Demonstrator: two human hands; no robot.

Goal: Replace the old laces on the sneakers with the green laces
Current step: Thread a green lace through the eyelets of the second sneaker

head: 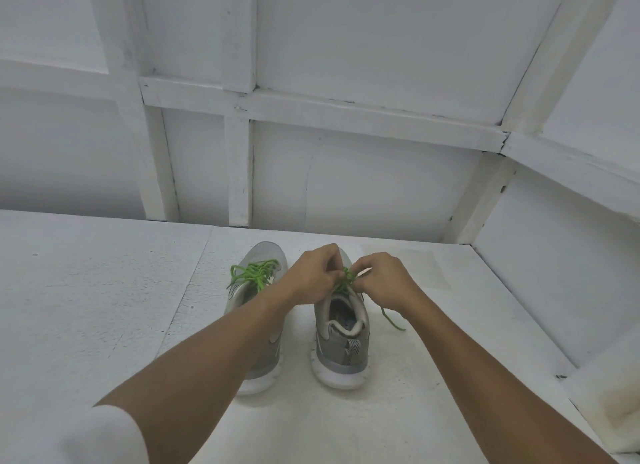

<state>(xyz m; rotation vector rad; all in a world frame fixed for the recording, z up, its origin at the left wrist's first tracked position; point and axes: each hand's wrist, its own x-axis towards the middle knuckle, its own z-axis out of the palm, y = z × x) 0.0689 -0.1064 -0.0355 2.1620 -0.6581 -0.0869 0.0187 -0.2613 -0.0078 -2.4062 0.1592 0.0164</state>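
Left sneaker [265, 366] and right sneaker [341, 346], both grey with white soles, stand side by side on the white desk [86, 307], heels toward the camera and toes toward the white panelled wall [346, 179]. On the left sneaker a green bow [256, 271] sits tied over the tongue, its loops spread leftward. The left forearm crosses this shoe's inner side and hides much of the collar and midfoot. On the right sneaker the heel, collar and opening are plain to see, but the toe and eyelets are covered by both hands. Left hand [311, 276] and right hand [384, 280] meet above its tongue, fingers curled, each pinching the green lace [346, 281] where it bunches into what looks like a knot or half-made bow. The fingertips overlap, so its form is not readable. 1 loose lace end [393, 320] trails out below the right wrist and lies on the desk just beside the right sneaker. A white sleeve [104, 436] is cut off at the lower left edge. The wide lens bends the wall battens.
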